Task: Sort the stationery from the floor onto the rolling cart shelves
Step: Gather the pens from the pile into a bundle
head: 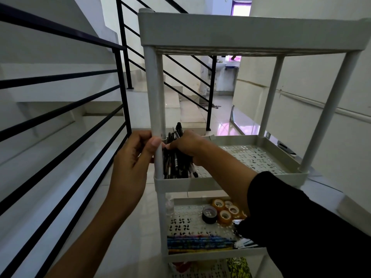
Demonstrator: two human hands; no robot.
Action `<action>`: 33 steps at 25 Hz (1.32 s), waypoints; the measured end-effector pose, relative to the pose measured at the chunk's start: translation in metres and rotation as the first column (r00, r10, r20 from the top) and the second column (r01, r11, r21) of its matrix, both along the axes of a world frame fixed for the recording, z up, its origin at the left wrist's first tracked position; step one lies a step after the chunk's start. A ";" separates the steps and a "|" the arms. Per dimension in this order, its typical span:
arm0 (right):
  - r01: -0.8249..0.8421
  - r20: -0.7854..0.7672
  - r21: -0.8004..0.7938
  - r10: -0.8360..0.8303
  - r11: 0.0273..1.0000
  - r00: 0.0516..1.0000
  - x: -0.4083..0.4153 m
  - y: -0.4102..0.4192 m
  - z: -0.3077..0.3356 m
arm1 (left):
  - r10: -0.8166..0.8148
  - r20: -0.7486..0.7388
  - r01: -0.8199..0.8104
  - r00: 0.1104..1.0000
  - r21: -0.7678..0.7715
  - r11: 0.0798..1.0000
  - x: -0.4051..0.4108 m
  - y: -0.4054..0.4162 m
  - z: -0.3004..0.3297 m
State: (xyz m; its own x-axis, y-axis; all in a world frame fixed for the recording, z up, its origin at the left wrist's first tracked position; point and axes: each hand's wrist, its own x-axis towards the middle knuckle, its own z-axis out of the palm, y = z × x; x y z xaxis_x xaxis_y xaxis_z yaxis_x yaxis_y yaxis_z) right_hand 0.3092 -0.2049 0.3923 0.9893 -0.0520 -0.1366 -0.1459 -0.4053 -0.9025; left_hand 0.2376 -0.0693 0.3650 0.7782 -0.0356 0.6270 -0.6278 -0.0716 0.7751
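A grey rolling cart (236,182) with several perforated shelves stands in front of me. A bundle of black pens (176,161) lies in the left corner of the second shelf. My right hand (186,145) reaches over that shelf and grips the pens from above. My left hand (134,155) curls around the cart's front left post (154,93), its thumb pressed on the post. The shelf below holds tape rolls (220,211) and coloured pencils (198,240). The top shelf's contents are hidden by its wall.
A black stair railing (66,109) runs close along the left of the cart. A white wall (321,91) is on the right. Tiled floor (132,217) lies beneath and beyond. A patterned notebook (239,267) lies on the lowest visible shelf.
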 end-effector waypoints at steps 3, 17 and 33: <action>0.021 0.023 -0.016 -0.021 1.000 1.000 0.005 -0.001 -0.001 | -0.011 -0.003 0.011 1.000 -0.015 1.000 -0.002 0.000 -0.001; 0.113 0.103 -0.148 -0.098 0.983 0.990 0.011 -0.012 0.004 | -0.056 -0.032 0.056 0.998 -0.016 0.998 -0.001 0.002 0.000; 0.154 0.183 -0.247 -0.110 0.957 0.977 0.015 -0.014 0.009 | -0.034 -0.010 0.035 0.999 0.021 0.999 0.001 0.005 0.000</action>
